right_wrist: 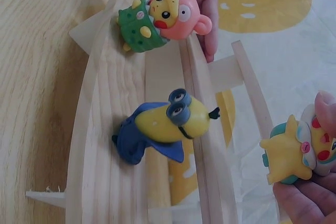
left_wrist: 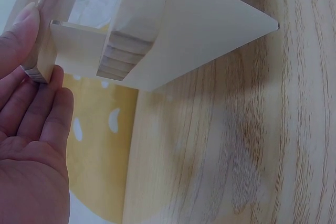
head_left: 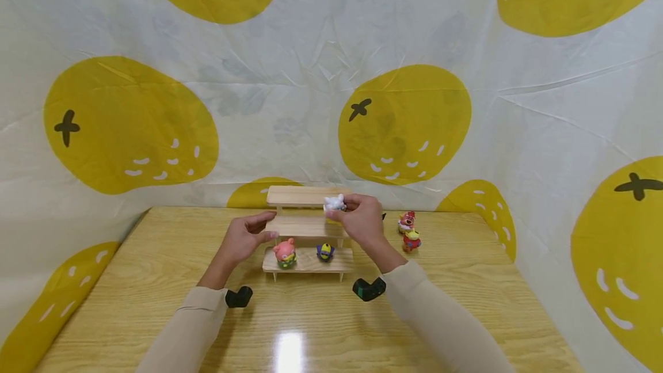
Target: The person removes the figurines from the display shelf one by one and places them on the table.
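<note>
A three-tier wooden display stand (head_left: 305, 226) stands on the table. My left hand (head_left: 244, 238) holds the left end of its middle shelf (left_wrist: 44, 51), thumb above and fingers beneath. My right hand (head_left: 365, 220) pinches a small figurine (right_wrist: 289, 150) with a white hood and a yellow body. In the head view this figurine (head_left: 334, 203) is at the right of the stand, above the middle shelf. On the bottom shelf sit a pink-hooded figurine (right_wrist: 157, 19) in green, at the left, and a Minion figurine (right_wrist: 173, 121) in a blue outfit, right of centre.
Right of the stand, a reddish-pink figurine (head_left: 406, 221) and a green-headed figurine (head_left: 411, 241) in red and blue stand on the wooden table (head_left: 445, 304). A dark object is partly hidden behind my right hand. A fruit-printed cloth (head_left: 311, 102) hangs behind.
</note>
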{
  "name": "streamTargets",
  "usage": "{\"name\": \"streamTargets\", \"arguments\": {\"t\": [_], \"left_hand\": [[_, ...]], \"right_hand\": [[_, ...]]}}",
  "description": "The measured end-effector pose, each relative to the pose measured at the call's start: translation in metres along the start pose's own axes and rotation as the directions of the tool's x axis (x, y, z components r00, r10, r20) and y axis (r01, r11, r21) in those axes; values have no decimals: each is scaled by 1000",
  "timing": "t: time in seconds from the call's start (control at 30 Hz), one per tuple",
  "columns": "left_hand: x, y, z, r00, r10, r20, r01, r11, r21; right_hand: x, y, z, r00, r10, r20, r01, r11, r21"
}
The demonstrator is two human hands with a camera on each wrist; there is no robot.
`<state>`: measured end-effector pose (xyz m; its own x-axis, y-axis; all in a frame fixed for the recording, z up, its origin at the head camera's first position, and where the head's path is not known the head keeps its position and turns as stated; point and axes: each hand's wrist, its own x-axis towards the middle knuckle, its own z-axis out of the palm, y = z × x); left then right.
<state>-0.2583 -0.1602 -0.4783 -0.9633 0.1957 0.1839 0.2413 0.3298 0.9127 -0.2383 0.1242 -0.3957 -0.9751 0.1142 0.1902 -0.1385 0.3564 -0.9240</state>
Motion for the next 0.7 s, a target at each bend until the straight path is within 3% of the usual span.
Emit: {"name": "streamTargets", "arguments": {"t": [0.7], "left_hand": [[1,5,0,1000,-2,-4,2,1000,7]], "right_hand": [[2,10,-15,1000,22,-1,-22,1000,2]]}}
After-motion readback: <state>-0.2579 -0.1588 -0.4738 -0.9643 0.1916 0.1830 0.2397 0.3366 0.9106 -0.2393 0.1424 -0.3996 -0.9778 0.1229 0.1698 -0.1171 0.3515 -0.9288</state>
